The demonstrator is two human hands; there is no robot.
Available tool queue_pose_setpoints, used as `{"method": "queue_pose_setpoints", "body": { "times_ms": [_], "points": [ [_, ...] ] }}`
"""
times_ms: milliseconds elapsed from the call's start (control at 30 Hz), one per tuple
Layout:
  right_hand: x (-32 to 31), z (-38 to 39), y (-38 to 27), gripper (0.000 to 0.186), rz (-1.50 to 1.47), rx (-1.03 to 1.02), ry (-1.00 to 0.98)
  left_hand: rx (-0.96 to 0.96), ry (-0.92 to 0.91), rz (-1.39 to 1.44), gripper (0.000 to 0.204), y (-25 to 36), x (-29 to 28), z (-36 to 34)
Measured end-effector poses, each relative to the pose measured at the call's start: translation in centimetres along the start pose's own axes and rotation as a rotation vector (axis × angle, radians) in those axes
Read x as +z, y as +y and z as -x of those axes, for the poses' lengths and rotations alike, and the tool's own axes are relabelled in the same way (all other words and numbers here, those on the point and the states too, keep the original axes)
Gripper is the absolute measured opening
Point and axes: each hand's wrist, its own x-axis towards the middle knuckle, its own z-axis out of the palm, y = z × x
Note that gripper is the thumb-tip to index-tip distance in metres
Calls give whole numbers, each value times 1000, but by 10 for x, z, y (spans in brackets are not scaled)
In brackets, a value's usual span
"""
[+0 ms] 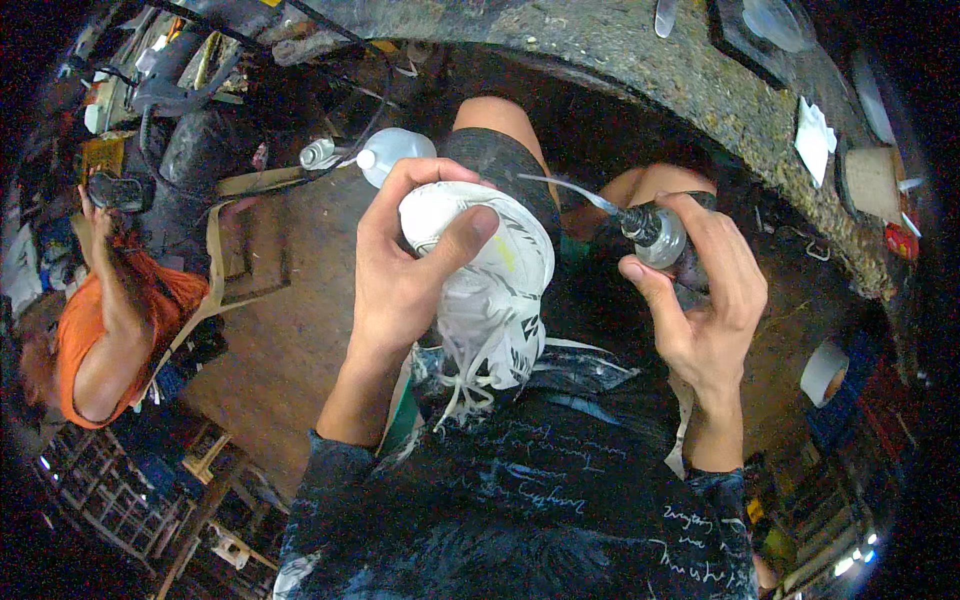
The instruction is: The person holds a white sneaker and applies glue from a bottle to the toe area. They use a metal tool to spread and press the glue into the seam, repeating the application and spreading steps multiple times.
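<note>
My left hand grips a white shoe by its heel or toe end, thumb across the sole. White laces dangle from it toward my lap. In my right hand is a small clear squeeze bottle with a dark collar and a long thin nozzle. That nozzle points up and left, with a gap between its tip and the shoe. Just beyond my left hand stands a translucent white plastic bottle, partly hidden by the fingers.
A rough stone-like workbench curves across the far side, with white paper on it. At the left another person in an orange top holds a dark object. A tape roll lies at the right.
</note>
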Motion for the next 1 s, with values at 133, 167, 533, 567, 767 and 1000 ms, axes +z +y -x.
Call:
{"method": "queue_pose_setpoints", "body": {
  "times_ms": [133,167,533,567,767,1000],
  "points": [
    [-10,-6,0,52,176,-95,-65,-1,-4,39,30,-5,-2,-1],
    [-11,-7,0,52,204,-107,-77,-2,-12,19,30,-6,-3,-2],
    [-12,-31,-4,49,251,-175,-118,-85,14,80,31,-4,1,-9],
    [-13,-32,-5,49,258,-179,-123,-93,12,75,31,-4,1,-10],
    [-12,-37,-9,49,275,-209,-135,-53,16,50,32,-9,3,-18],
    [-9,-35,-11,48,217,-121,-82,-101,8,108,31,-12,3,-18]
  ]
}}
